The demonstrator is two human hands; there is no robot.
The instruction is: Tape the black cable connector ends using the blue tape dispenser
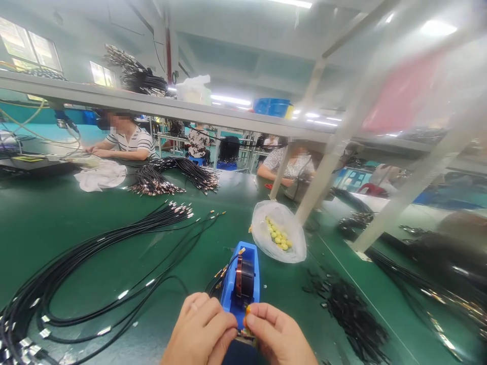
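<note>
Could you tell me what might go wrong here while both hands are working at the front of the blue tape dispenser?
1. The left hand and right hand pinch something small at the front edge of the tape dispenser; fingertips there could catch on its cutter.
2. Loose black cables run right up beside the dispenser and might snag or get dragged.
3. The open plastic bag of small yellow pieces lies close behind and could be knocked and spill.

i see a bright, evenly lit scene from ceiling tube lights [231, 100] and windows [28, 48] at upper left. glare whitens the plastic sheet [418, 91] on the right, blurring what lies behind. edges bow with wide-angle distortion; shadows on the green table [76, 223] stay soft.
</note>
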